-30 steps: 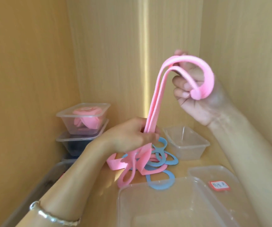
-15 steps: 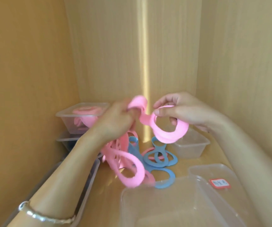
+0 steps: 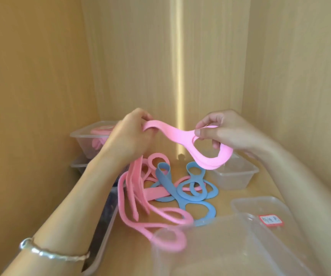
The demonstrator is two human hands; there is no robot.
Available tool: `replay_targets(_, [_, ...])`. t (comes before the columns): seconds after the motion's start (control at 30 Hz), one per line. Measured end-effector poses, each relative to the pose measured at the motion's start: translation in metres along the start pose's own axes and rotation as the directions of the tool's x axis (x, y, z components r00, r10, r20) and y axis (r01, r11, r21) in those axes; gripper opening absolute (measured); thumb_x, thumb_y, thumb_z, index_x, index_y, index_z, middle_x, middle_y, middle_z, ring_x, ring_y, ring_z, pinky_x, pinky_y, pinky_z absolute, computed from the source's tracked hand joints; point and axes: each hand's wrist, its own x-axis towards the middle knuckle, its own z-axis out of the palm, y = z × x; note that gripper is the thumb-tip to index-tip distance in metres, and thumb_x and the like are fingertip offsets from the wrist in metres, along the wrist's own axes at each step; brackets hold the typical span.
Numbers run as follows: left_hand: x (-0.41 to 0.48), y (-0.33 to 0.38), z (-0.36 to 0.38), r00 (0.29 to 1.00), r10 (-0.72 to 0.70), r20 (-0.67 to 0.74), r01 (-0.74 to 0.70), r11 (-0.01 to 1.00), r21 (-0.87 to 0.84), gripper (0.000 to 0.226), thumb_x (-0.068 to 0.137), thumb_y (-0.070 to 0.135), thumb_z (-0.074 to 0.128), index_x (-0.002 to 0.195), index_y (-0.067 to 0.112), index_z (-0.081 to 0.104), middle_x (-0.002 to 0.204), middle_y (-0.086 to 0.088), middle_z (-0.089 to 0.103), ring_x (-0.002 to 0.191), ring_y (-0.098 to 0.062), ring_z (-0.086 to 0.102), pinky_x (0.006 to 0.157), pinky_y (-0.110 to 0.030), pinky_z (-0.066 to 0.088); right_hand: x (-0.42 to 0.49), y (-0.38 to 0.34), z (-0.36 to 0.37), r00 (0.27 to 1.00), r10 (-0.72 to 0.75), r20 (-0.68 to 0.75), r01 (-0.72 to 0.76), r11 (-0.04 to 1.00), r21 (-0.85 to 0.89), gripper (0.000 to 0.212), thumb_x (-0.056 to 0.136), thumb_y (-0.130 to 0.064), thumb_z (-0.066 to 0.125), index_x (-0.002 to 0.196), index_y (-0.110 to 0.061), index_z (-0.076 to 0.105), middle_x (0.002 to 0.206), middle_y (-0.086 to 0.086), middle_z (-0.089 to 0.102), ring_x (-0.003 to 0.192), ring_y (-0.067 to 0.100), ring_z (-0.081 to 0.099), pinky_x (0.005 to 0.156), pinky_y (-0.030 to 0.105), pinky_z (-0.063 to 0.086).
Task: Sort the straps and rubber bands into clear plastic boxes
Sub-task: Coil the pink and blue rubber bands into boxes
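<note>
A pink strap (image 3: 172, 134) stretches between both hands above the shelf. My left hand (image 3: 128, 136) grips its flat part, and the rest of the pink strap hangs down from it towards the near box. My right hand (image 3: 226, 130) pinches the strap's looped end, whose ring (image 3: 210, 158) droops below the fingers. Under the hands lies a tangle of blue straps (image 3: 188, 192) and more pink ones (image 3: 154, 194). A clear box (image 3: 85, 140) at the back left holds pink straps.
An empty small clear box (image 3: 238, 174) stands at the right. A large clear box (image 3: 230, 246) fills the near foreground, with a lid bearing a red label (image 3: 270, 221) beside it. Another box sits under the back-left one. Wooden walls close in on three sides.
My right hand came down from high up to the left hand's level. The strap, first pulled out vertically, is now held level between both hands, spread a little wider than half a second ago.
</note>
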Motion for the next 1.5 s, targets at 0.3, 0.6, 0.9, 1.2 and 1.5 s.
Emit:
replay_targets(0.3, [-0.01, 0.005, 0.008, 0.855, -0.119, 0.505, -0.001, 0.973, 0.231, 0.071, 0.082, 0.038, 0.072, 0.142, 0.024, 0.037, 0.13, 0.005, 0.054, 0.113, -0.016, 0.055, 0.094, -0.03, 0.046, 0.0, -0.004, 0.008, 1.0, 0.014, -0.019, -0.013, 0.999, 0.05, 0.005, 0.084, -0.017, 0.073, 0.086, -0.015, 0.069, 0.049, -0.013, 0.061, 0.043, 0.003, 0.051, 0.048, 0.02, 0.042])
replay_targets(0.6, [-0.014, 0.005, 0.032, 0.902, 0.232, 0.364, -0.16, 0.963, -0.216, 0.067, 0.076, 0.04, 0.077, 0.129, 0.042, 0.037, 0.124, 0.019, 0.055, 0.118, -0.002, 0.051, 0.1, -0.032, 0.044, -0.006, -0.025, 0.006, 1.0, -0.03, 0.01, 0.021, 0.871, 0.49, 0.003, 0.088, -0.015, 0.067, 0.088, -0.013, 0.069, 0.07, -0.003, 0.069, 0.049, 0.008, 0.047, 0.048, 0.02, 0.04])
replay_targets(0.9, [-0.023, 0.02, 0.025, 0.923, 0.37, 0.109, -0.362, 0.928, -0.081, 0.058, 0.078, 0.026, 0.073, 0.126, 0.041, 0.044, 0.124, 0.023, 0.047, 0.114, -0.001, 0.049, 0.09, -0.019, 0.043, -0.006, -0.02, 0.008, 0.992, 0.07, 0.103, -0.103, 0.928, 0.359, 0.002, 0.086, -0.01, 0.07, 0.086, -0.009, 0.072, 0.069, 0.002, 0.07, 0.044, 0.006, 0.046, 0.044, 0.017, 0.039])
replay_targets(1.2, [-0.02, 0.021, 0.023, 0.925, 0.345, 0.158, -0.322, 0.935, -0.151, 0.021, 0.08, 0.025, 0.047, 0.07, 0.013, 0.06, 0.074, -0.003, 0.059, 0.064, -0.012, 0.051, 0.062, -0.03, 0.042, -0.004, -0.022, 0.006, 0.941, -0.029, 0.339, -0.239, 0.652, 0.72, 0.051, 0.08, -0.039, 0.054, 0.112, 0.001, 0.06, 0.083, 0.012, 0.068, 0.07, 0.016, 0.065, 0.065, 0.023, 0.057])
replay_targets(1.5, [-0.009, 0.02, -0.011, 0.968, -0.222, -0.116, 0.139, 0.86, -0.492, 0.04, 0.1, 0.038, 0.039, 0.07, 0.025, 0.063, 0.071, 0.0, 0.063, 0.072, -0.027, 0.056, 0.072, -0.04, 0.047, -0.006, 0.015, 0.05, 0.607, 0.273, 0.746, -0.156, 0.962, -0.225, 0.022, 0.098, -0.018, 0.055, 0.119, -0.014, 0.061, 0.09, 0.003, 0.066, 0.067, 0.009, 0.063, 0.066, 0.023, 0.05])
